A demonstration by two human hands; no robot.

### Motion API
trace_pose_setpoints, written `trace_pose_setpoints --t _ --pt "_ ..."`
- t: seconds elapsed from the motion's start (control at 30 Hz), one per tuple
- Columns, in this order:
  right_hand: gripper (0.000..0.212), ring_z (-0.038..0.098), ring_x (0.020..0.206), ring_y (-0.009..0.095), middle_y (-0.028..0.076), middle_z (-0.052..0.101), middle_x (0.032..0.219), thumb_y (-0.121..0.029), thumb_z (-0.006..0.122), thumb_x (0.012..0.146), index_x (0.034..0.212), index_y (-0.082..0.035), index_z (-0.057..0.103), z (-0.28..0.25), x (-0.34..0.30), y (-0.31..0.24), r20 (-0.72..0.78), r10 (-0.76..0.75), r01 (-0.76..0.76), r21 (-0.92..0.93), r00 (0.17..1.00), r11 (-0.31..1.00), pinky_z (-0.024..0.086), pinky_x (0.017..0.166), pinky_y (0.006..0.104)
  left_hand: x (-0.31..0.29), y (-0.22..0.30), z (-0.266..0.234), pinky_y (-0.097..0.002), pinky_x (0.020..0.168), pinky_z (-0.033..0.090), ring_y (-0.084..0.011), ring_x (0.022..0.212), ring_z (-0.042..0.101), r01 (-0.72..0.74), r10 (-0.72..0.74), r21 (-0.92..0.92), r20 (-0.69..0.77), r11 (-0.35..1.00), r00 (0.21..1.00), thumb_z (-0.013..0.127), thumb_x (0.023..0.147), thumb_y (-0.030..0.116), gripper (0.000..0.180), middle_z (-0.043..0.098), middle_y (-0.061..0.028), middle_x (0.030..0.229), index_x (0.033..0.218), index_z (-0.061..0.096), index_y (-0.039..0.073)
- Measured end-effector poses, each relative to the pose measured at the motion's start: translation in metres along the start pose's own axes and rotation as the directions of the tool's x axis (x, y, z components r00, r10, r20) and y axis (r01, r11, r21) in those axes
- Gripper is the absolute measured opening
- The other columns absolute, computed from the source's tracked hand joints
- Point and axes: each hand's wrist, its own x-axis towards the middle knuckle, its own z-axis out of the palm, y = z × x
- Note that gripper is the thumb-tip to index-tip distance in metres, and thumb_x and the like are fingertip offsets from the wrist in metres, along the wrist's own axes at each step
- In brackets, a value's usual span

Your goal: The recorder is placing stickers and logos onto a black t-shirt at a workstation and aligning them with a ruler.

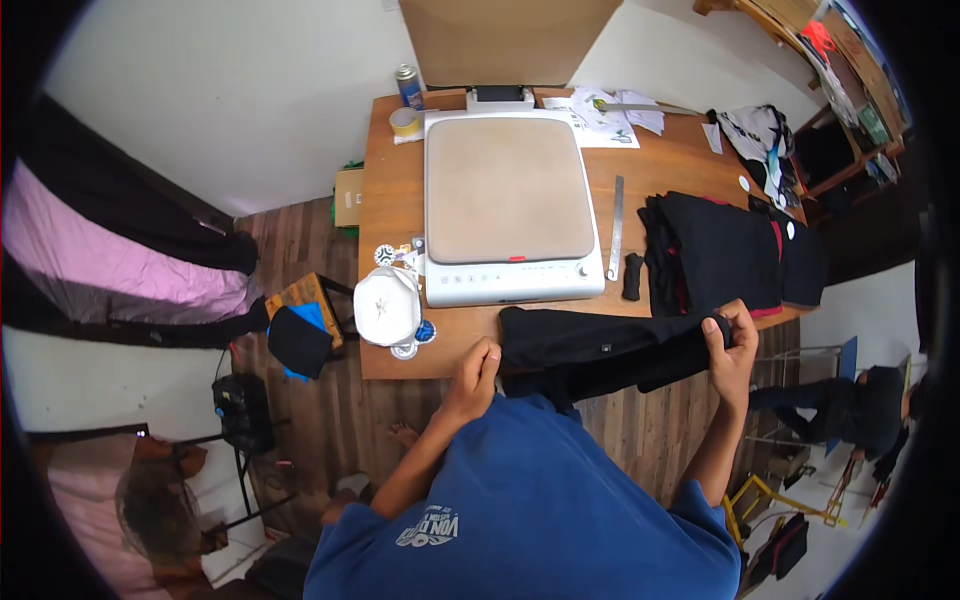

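Note:
A black garment [620, 347] with a small pale tag is stretched sideways between my hands, at the table's front edge. My left hand [474, 378] is closed at its left end, the fingers curled with the thumb on top. My right hand [733, 348] pinches the garment's right end between thumb and fingers. Some of the cloth hangs down over my lap. Just beyond it stands a white flat heat press [514, 288] with a beige padded platen [508, 190].
Folded black garments with red trim [715, 255] lie at the right. A steel ruler [616, 228] and a small black roll [632, 276] sit beside the press. At the left are a white bowl [388, 306], tape [405, 122] and a spray can [408, 87]. Another person [868, 410] is far right.

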Motion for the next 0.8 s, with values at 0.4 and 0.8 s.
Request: trace_pose_setpoints --t 0.4,0.8 --pt "0.023 0.042 0.081 0.012 0.002 0.042 0.086 -0.002 0.071 0.093 0.091 -0.002 0.049 -0.029 0.037 0.034 0.261 -0.208 0.239 -0.094 0.943 0.966 0.036 0.073 0.0255 -0.018 0.060 -0.004 -0.0317 0.075 0.044 -0.0182 0.078 0.050 -0.120 0.151 0.180 -0.169 0.976 0.974 0.062 0.093 0.009 0.016 0.051 -0.0122 0.084 0.097 0.050 0.000" --pt "0.029 0.042 0.064 0.021 0.009 0.042 0.069 -0.010 0.077 0.086 0.084 -0.001 0.050 -0.058 0.040 0.016 0.265 -0.335 0.363 -0.059 0.904 0.930 0.036 0.059 0.0334 -0.029 0.131 -0.025 -0.0340 0.069 0.042 -0.0248 0.073 0.047 -0.102 0.333 0.574 -0.314 0.813 0.889 0.065 0.078 0.011 0.021 0.046 -0.0120 0.081 0.087 0.048 0.002"
